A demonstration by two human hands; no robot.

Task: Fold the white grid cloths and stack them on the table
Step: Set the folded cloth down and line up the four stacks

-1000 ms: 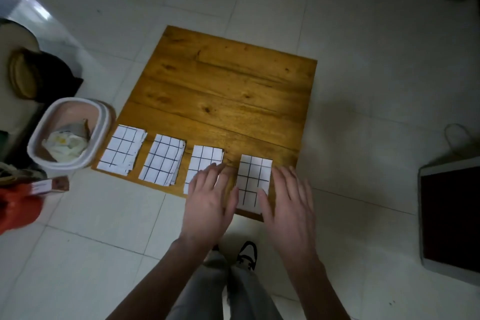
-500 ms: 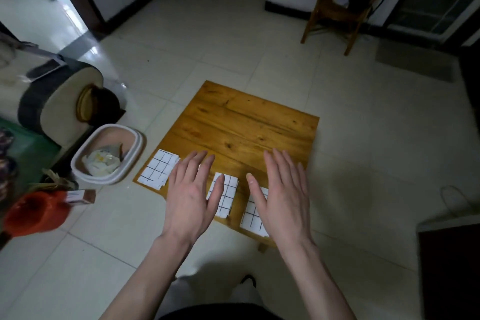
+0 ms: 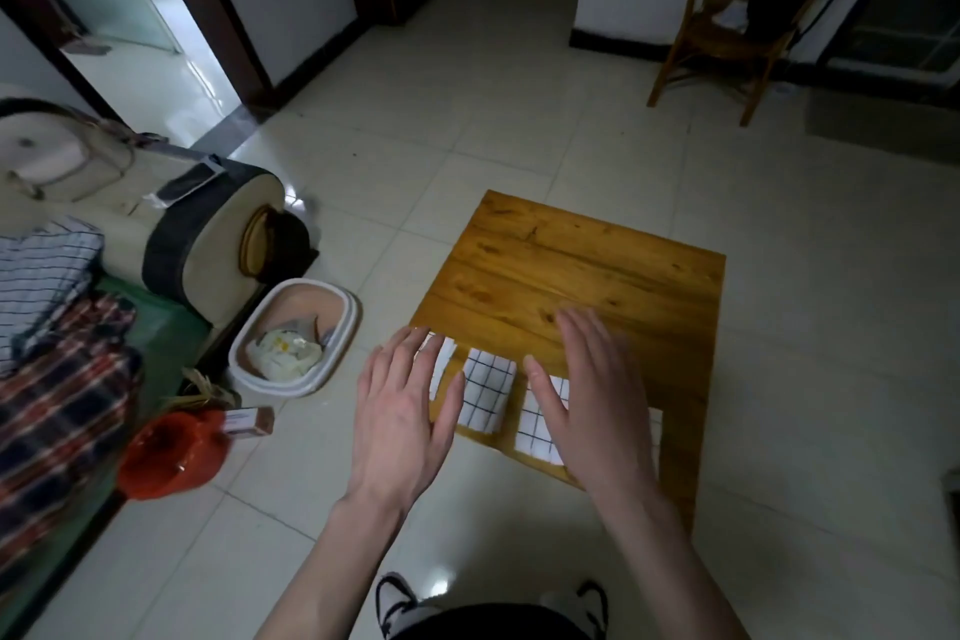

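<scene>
Cloths lie folded along the bench's (image 3: 571, 265) near edge: one under the flat, empty left hand (image 3: 400, 411), one (image 3: 485, 390) bare between, one (image 3: 535, 424) beneath the flat, empty right hand (image 3: 592, 405). Light, limp fabric probably lifts best pinched at a folded edge.

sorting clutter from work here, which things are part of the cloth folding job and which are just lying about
Part of the job: folded grid cloths, wooden table, left hand, right hand.

Lying about: white basin, red bag, wooden chair, plaid clothes.
</scene>
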